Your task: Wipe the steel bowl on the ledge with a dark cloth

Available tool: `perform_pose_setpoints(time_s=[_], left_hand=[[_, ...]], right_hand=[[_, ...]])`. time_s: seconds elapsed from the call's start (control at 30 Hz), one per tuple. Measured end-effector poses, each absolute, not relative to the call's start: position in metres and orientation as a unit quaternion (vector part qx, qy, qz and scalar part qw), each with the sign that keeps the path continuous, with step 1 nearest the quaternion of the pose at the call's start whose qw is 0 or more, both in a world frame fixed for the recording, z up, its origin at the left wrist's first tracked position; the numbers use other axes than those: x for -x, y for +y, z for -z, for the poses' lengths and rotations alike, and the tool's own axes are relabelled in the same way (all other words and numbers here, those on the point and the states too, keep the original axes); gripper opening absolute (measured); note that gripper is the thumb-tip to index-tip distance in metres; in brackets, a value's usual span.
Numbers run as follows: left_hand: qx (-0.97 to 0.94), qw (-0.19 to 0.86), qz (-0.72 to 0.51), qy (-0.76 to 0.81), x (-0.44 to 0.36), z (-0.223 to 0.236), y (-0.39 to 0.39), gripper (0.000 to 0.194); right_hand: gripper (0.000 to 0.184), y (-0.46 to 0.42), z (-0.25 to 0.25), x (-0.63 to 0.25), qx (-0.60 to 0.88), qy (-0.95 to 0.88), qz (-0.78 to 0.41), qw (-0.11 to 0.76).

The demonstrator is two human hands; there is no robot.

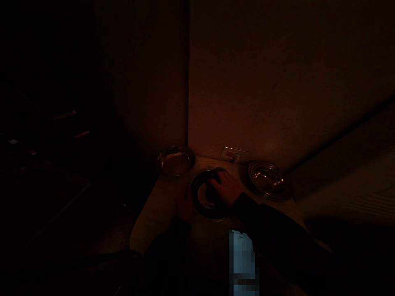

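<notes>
The middle metal dish (205,195) sits on the table (151,209) before you, round, so it gives you no long axis. Your right hand (226,187) is the nearer, reaching over its rim at two o'clock, fingers bent; its centre lies toward eight o'clock from that hand. Your left hand (185,205) is beside the rim at eight o'clock. In this gloom, you cannot tell whether either hand grips anything.
</notes>
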State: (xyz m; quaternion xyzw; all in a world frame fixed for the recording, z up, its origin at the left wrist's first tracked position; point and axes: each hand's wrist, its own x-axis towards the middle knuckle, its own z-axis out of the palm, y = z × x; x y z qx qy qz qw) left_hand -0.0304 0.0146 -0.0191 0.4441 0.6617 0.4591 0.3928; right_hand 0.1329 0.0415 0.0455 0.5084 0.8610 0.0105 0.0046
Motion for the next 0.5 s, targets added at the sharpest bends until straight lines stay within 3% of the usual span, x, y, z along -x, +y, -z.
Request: perform_pose_setpoints(time_s=[0.17,0.3,0.43,0.5], left_hand=[[-0.461,0.396,-0.486,0.628,0.027,0.018,0.012,0.035],[-0.451,0.406,-0.503,0.615,0.025,0.02,0.012,0.035],[-0.442,0.414,-0.501,0.619,0.024,0.021,0.013,0.034],[-0.441,0.414,-0.499,0.621,0.023,0.02,0.013,0.034]], right_hand=[[0.051,0.035,-0.028,-0.139,-0.512,0.855,0.079,0.004],[0.036,0.035,-0.023,-0.142,-0.545,0.833,0.08,-0.047],[0.068,0.036,-0.016,-0.131,-0.586,0.804,0.092,0.039],[0.073,0.036,-0.015,-0.126,-0.595,0.791,0.131,0.058]])
